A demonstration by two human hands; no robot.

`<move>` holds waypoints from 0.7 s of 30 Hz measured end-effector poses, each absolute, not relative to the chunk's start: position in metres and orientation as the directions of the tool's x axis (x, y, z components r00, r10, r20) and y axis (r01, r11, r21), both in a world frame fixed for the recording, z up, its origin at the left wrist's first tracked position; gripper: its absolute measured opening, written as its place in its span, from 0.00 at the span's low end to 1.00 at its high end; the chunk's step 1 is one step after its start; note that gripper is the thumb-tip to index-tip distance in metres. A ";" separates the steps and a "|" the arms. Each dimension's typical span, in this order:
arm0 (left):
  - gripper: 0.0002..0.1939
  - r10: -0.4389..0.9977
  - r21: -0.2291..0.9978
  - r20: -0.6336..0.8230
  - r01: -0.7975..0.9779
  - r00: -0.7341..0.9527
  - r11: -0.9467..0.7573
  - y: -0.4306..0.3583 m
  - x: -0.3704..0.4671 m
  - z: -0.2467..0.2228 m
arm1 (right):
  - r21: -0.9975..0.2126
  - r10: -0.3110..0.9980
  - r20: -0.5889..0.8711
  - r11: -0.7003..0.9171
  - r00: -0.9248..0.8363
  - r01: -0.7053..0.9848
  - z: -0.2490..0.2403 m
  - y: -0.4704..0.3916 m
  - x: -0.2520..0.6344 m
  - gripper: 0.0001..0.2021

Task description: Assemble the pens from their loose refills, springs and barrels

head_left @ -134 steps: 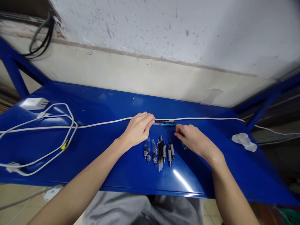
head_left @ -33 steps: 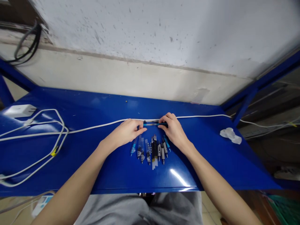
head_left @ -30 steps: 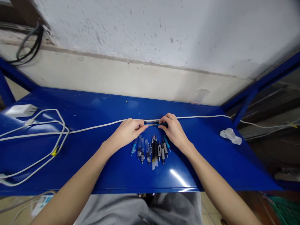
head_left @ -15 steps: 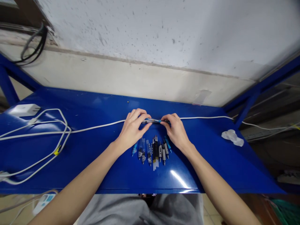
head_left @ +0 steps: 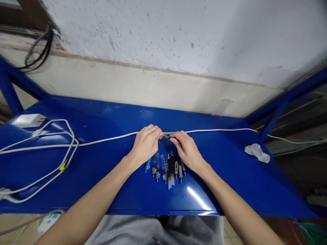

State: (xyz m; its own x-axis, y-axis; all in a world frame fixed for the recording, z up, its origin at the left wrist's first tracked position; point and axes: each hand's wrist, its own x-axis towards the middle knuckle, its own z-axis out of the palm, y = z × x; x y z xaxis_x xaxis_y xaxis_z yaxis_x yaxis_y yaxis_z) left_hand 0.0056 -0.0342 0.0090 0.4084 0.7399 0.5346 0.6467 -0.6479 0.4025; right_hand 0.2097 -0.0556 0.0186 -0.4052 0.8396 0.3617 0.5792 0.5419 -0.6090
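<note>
Between my two hands lies a slim pen (head_left: 166,137), clear with a blue part near the right end. My left hand (head_left: 147,142) is closed around its left end, back of the hand upward. The fingers of my right hand (head_left: 188,149) pinch the blue part. Just below the hands, pen parts lie in a row: a blue piece (head_left: 147,165), clear barrels (head_left: 157,166), small springs (head_left: 166,165), black refills (head_left: 171,170) with pale ends, and grey grip pieces (head_left: 180,172). My right hand hides some of the row's right side.
A white cable (head_left: 107,139) runs across the blue table (head_left: 122,194) behind my hands and loops at the left beside a white adapter (head_left: 29,120). Crumpled white plastic (head_left: 257,153) lies at the right. A wall (head_left: 163,85) rises behind the table.
Both hands have come slightly lower and closer together. My left hand has turned and its fingers have closed further over the pen, so less of the pen shows.
</note>
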 end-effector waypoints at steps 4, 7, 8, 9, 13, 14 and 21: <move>0.12 0.770 0.440 0.512 0.653 0.381 -0.616 -0.039 0.005 0.008 | -0.503 0.780 0.486 0.619 -0.396 0.602 0.016 -0.055 0.210 0.13; 0.11 0.790 0.461 0.496 0.662 0.361 -0.591 -0.042 0.006 0.009 | -0.444 0.738 0.574 0.644 -0.354 0.623 0.015 -0.056 0.210 0.11; 0.10 0.795 0.466 0.491 0.664 0.356 -0.585 -0.043 0.006 0.010 | -0.431 0.727 0.596 0.648 -0.342 0.628 0.014 -0.056 0.210 0.10; 0.10 0.799 0.470 0.487 0.665 0.353 -0.580 -0.043 0.007 0.011 | -0.421 0.716 0.614 0.652 -0.332 0.630 0.014 -0.057 0.209 0.10; 0.08 0.809 0.477 0.472 0.671 0.349 -0.567 -0.044 0.006 0.014 | -0.404 0.687 0.651 0.673 -0.322 0.620 0.014 -0.059 0.205 0.09; 0.08 0.811 0.479 0.469 0.672 0.349 -0.566 -0.044 0.006 0.015 | -0.399 0.680 0.658 0.679 -0.323 0.616 0.014 -0.059 0.204 0.09; 0.08 0.816 0.477 0.459 0.679 0.350 -0.559 -0.042 0.001 0.013 | -0.409 0.704 0.595 0.680 -0.387 0.609 0.016 -0.057 0.205 0.11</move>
